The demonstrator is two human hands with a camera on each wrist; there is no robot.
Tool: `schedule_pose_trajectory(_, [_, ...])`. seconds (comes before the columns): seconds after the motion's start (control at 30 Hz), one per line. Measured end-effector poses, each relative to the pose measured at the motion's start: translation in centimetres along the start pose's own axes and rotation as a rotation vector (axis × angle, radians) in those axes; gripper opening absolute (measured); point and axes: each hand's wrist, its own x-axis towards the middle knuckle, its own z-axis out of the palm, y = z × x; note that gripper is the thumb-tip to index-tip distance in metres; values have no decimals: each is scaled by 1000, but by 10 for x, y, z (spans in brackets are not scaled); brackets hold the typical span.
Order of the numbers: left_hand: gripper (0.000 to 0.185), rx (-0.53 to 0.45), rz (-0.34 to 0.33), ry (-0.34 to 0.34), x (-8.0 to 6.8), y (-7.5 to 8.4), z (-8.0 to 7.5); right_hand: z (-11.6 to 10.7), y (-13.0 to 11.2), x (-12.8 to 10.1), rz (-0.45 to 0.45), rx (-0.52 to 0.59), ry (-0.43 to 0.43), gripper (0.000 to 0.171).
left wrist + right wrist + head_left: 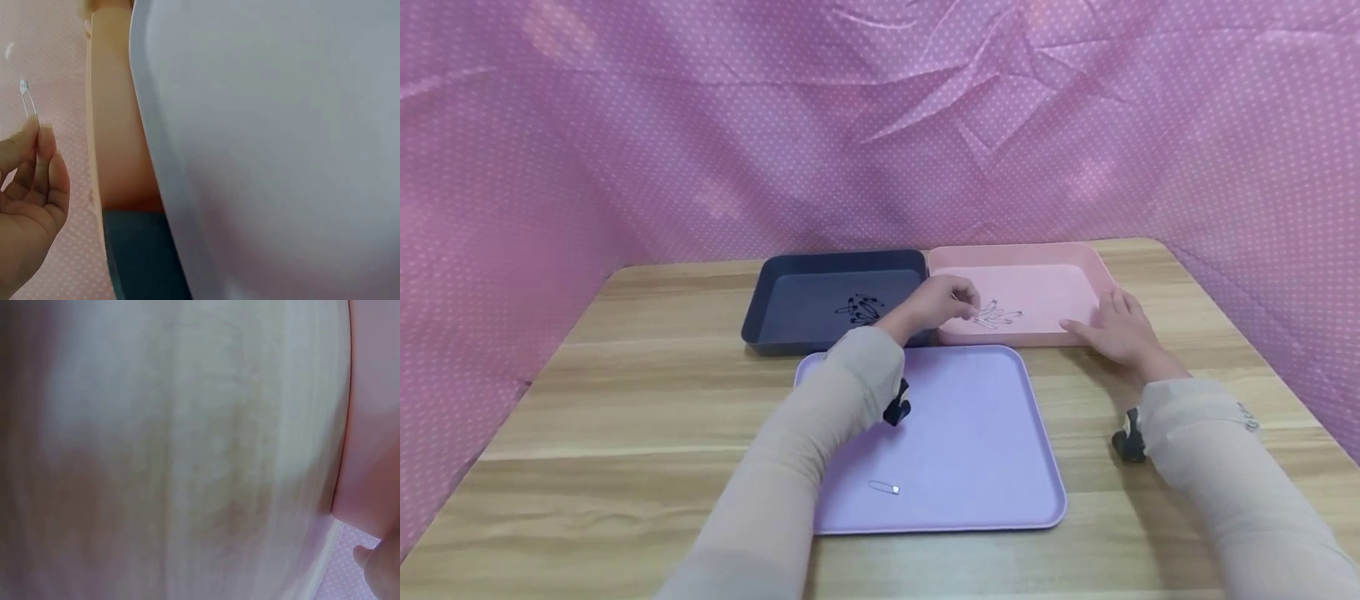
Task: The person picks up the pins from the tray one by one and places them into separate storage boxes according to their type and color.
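My left hand is over the left part of the pink tray. In the left wrist view its thumb and fingers pinch a silver safety pin with the head end pointing up. Close by, a small pile of silver safety pins lies in the pink tray. My right hand rests at that tray's front right corner with its fingers extended; the right wrist view catches only part of it. One silver safety pin lies near the front of the lilac tray.
Left of the pink tray stands a dark tray with several black safety pins in it. All three trays sit on a wood-grain table. A pink dotted cloth hangs behind and along both sides.
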Motion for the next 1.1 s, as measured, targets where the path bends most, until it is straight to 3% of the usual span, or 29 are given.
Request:
schedule_pose_trajectory(0.33, [3, -15, -43, 191, 32, -9, 17, 1, 3, 2, 9, -4, 18, 96])
schedule_pose_trajectory(0.6, [7, -138, -185, 238, 47, -7, 37, 2, 2, 0, 18, -2, 3, 96])
schedule_pose_trajectory(0.7, [7, -134, -206, 236, 50, -6, 44, 2, 3, -1, 29, -8, -4, 97])
schedule_pose_trajectory(0.8, [8, -104, -210, 238, 54, -6, 49, 2, 4, -2, 31, -2, 1, 96])
schedule_pose_trajectory(1.1, [14, 109, -232, 283, 63, -6, 57, 3, 3, 0, 19, -1, 22, 95])
